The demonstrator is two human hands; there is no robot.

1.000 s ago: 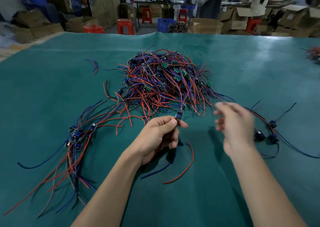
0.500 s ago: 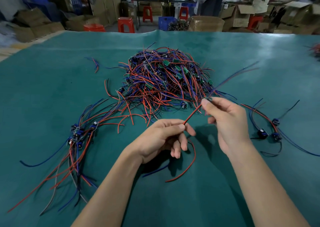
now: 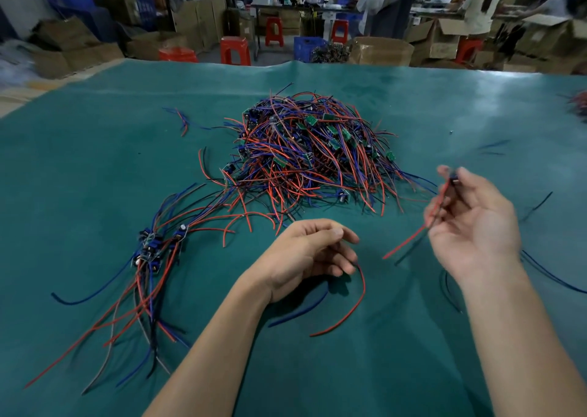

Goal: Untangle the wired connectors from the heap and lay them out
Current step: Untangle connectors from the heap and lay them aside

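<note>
A heap of red and blue wired connectors (image 3: 305, 153) with small green boards lies mid-table. My right hand (image 3: 473, 226) is raised to the heap's right, pinching one wired connector (image 3: 455, 179) at its fingertips; its red and dark wires hang down-left. My left hand (image 3: 311, 254) hovers in front of the heap, fingers curled, with a red wire (image 3: 360, 292) and a blue wire (image 3: 298, 311) trailing from under them. A laid-out bundle of connectors (image 3: 152, 248) lies at the left, wires fanned toward me.
The table has a green mat (image 3: 95, 162). Loose blue wires (image 3: 552, 277) lie behind my right wrist, and a stray wire pair (image 3: 181, 121) sits at the far left. Another wire heap (image 3: 579, 105) shows at the right edge. Cardboard boxes, red stools and people stand beyond the table.
My right hand took the connector from my left fingertips and carried it up and to the right, clear of the heap. My left hand stayed low and loosened its pinch.
</note>
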